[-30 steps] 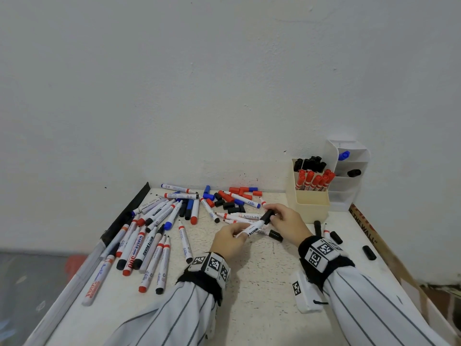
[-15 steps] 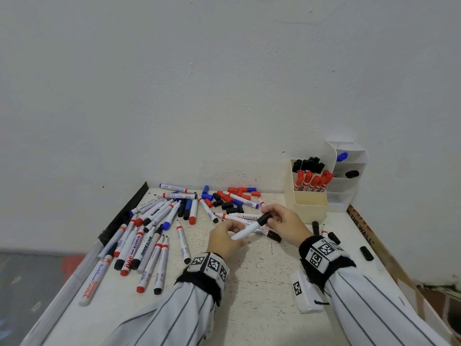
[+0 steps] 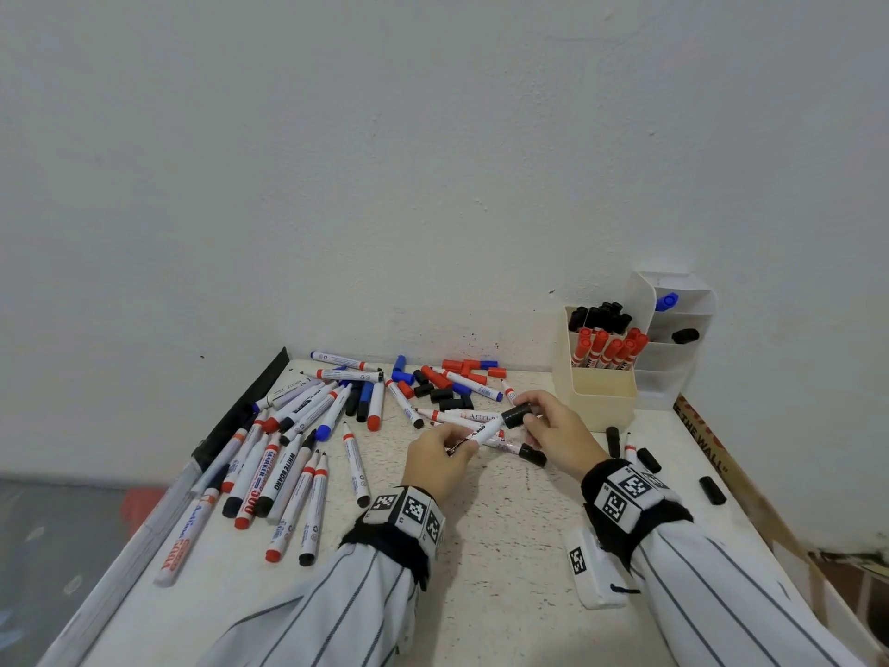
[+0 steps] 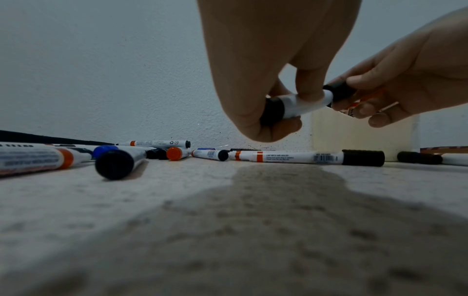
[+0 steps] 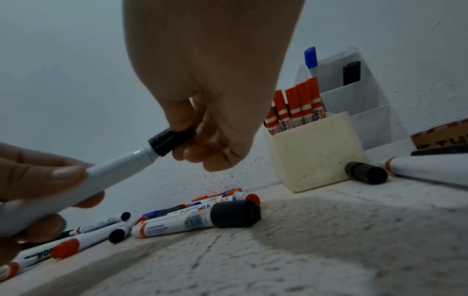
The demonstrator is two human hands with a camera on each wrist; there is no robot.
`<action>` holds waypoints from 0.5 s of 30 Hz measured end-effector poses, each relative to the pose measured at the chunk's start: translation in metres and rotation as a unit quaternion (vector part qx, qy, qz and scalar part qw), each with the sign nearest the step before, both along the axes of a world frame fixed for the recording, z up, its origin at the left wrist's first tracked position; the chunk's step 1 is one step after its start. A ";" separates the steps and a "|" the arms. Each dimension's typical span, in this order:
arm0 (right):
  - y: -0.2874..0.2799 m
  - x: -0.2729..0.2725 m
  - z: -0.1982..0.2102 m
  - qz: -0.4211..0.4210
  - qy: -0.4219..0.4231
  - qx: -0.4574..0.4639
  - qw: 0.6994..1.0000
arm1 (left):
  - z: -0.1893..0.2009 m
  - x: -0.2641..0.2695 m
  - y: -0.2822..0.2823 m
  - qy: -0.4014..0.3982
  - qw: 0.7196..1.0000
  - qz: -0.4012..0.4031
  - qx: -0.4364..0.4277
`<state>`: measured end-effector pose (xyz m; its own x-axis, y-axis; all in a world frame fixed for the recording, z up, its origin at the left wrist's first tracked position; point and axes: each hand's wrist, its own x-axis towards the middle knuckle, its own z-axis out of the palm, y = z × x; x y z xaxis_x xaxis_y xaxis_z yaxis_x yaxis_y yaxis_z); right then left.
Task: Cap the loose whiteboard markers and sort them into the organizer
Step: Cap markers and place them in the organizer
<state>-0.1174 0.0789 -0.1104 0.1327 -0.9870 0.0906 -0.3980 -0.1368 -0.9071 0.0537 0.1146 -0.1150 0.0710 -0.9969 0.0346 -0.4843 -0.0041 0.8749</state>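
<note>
Left hand [image 3: 435, 457] curled round the white barrel of a marker [image 3: 483, 431], right hand [image 3: 553, 428] pinching its black cap [image 3: 515, 416], both raised over the table [image 3: 505, 594] middle. Cream organizer [image 3: 596, 394] at the far right corner, holding capped red and black markers.

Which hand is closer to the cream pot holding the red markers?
Right. The right hand hovers just in front of the cream pot, gripping a marker's black cap; the left hand holds the barrel farther off.
</note>
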 end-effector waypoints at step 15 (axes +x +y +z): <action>0.006 -0.001 0.005 0.020 0.013 0.042 0.999 | -0.002 0.000 0.000 0.025 1.000 0.000 -0.015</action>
